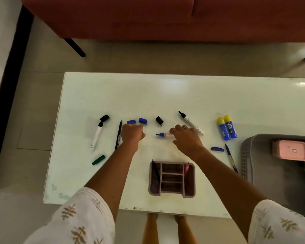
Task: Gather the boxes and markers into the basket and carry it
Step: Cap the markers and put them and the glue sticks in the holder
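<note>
Pinching blue marker (pixel 163 134) with right hand (pixel 186 138); left hand (pixel 132 133) curled near blue caps (pixel 142 120), contents unclear. Match cap, press straight, then drop in basket (pixel 248 155).

A red sofa (pixel 148 16) stands across the floor from my white table (pixel 165 95). Two yellow-capped glue sticks (pixel 226 127) lie side by side on it, near a compartmented desk organiser (pixel 172 179).

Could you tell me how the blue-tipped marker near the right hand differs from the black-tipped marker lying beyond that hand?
The blue-tipped marker lies nearly level across the view, its tip pointing left; the black-tipped marker lies on a diagonal, its tip pointing up-left. The right hand pinches the blue-tipped one's rear end and hides that part, while the black-tipped one only passes behind the fingers. Both are uncapped, with white barrels, on the white table.
</note>
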